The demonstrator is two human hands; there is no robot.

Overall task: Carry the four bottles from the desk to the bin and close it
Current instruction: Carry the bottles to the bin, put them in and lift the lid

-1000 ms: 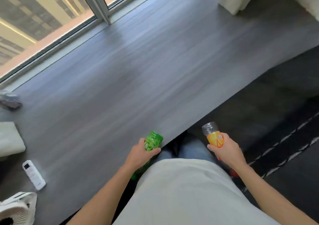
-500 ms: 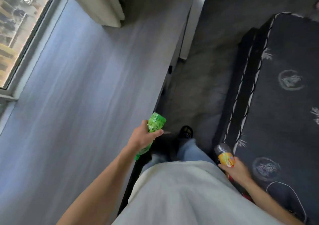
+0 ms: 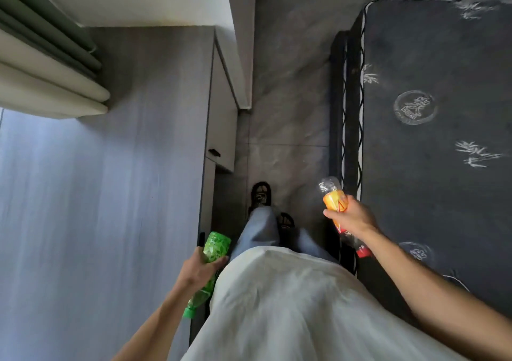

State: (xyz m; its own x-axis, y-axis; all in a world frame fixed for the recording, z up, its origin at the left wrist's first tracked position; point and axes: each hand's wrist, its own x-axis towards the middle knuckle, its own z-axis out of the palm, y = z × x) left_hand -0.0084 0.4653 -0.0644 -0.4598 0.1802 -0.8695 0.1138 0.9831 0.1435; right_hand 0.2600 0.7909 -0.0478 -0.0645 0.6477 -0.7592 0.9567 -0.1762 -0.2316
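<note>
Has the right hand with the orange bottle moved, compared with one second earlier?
Yes. The right hand carried the orange bottle away from the desk edge, toward the dark mattress.

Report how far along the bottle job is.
Done: two bottles are off the desk. In hand: the left hand grips the green bottle and the right hand the orange-labelled bottle, both upside down, over the floor beside the desk. Left: no bin is in view, and neither are the other two bottles.
</note>
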